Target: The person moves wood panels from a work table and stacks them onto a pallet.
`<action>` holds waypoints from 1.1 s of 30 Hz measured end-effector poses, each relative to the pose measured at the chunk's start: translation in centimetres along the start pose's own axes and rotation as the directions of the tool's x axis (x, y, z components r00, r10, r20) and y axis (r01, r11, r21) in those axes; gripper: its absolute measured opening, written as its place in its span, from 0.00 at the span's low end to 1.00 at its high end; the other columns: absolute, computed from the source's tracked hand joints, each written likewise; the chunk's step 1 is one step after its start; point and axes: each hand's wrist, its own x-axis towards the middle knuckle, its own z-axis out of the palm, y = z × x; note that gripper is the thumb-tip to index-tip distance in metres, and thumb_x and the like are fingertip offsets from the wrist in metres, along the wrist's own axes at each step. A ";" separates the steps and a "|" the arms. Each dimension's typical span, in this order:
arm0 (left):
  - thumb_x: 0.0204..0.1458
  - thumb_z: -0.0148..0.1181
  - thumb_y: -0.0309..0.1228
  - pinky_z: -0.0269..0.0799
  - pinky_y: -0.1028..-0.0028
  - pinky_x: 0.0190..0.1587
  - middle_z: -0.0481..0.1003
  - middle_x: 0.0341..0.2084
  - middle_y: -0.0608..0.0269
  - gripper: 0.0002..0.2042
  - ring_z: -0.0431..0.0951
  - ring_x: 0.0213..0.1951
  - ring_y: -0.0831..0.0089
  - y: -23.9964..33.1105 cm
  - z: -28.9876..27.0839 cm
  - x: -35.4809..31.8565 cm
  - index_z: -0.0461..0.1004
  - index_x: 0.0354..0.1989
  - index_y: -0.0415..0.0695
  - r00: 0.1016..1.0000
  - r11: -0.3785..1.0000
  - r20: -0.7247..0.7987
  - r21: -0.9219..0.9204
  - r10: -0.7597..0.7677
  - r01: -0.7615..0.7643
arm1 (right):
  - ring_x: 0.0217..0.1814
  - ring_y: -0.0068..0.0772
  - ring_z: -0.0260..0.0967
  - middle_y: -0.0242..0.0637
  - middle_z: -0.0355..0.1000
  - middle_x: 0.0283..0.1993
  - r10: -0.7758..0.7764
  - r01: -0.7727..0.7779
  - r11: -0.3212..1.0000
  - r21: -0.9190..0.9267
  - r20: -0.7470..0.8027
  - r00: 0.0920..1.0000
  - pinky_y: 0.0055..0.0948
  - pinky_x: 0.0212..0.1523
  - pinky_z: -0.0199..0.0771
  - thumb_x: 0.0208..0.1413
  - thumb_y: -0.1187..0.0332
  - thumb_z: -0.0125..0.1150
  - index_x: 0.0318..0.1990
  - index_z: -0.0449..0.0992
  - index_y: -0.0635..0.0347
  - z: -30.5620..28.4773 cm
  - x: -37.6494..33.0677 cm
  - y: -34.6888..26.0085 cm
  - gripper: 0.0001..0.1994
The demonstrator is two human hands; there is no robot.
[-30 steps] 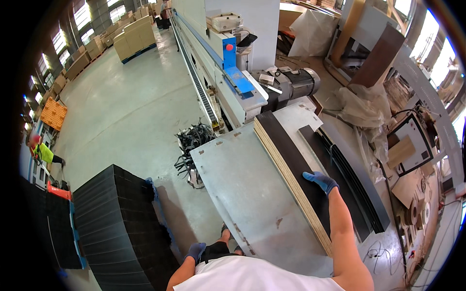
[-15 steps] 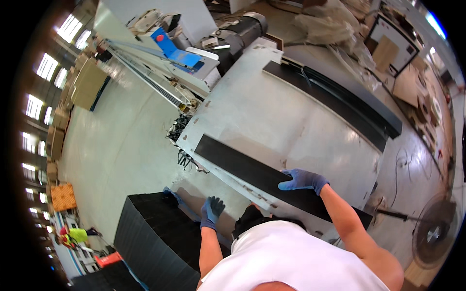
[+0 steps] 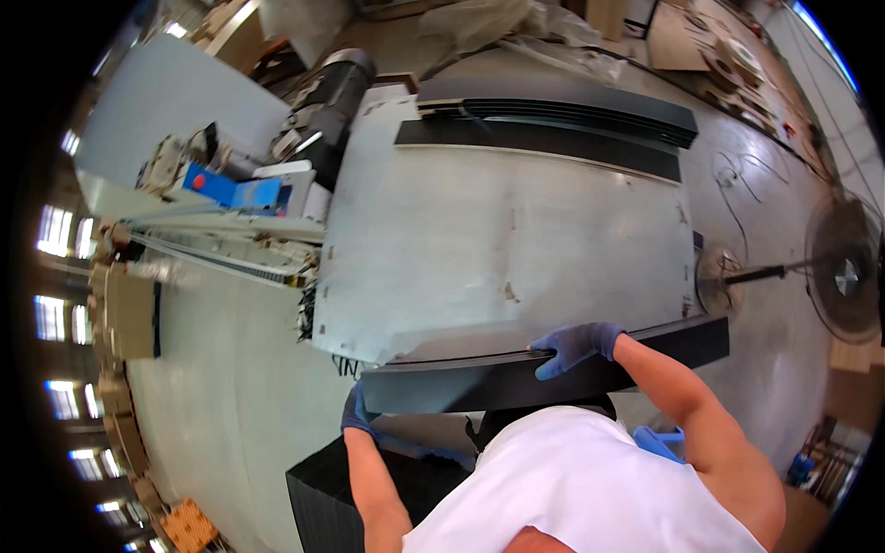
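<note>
A long black board is tipped up on its long side along the near edge of the pale worktable. My right hand, in a blue glove, is closed over its upper edge right of the middle. At the board's left end my left hand, also gloved in blue, holds the end; its fingertips are partly hidden behind the board. Below that hand stands a tall stack of black boards, partly covered by my arm.
Several black boards lie along the table's far edge. A machine with a blue panel adjoins the left side. A pedestal fan stands to the right, and plastic sheeting lies beyond the table.
The board has gone from lying flat on the table to tipped up at its near edge. My left hand has moved from empty above the stack to the board's left end. The view has turned.
</note>
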 end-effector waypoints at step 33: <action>0.61 0.45 0.52 0.73 0.64 0.51 0.78 0.44 0.50 0.28 0.78 0.44 0.59 4.8 12.1 -3.9 0.75 0.48 0.36 0.739 0.596 0.043 -0.560 -0.672 0.575 | 0.40 0.32 0.75 0.36 0.76 0.41 0.793 0.229 -0.009 0.973 -0.132 0.594 0.33 0.44 0.76 0.55 0.42 0.60 0.41 0.77 0.60 0.7 -27.2 36.5 0.26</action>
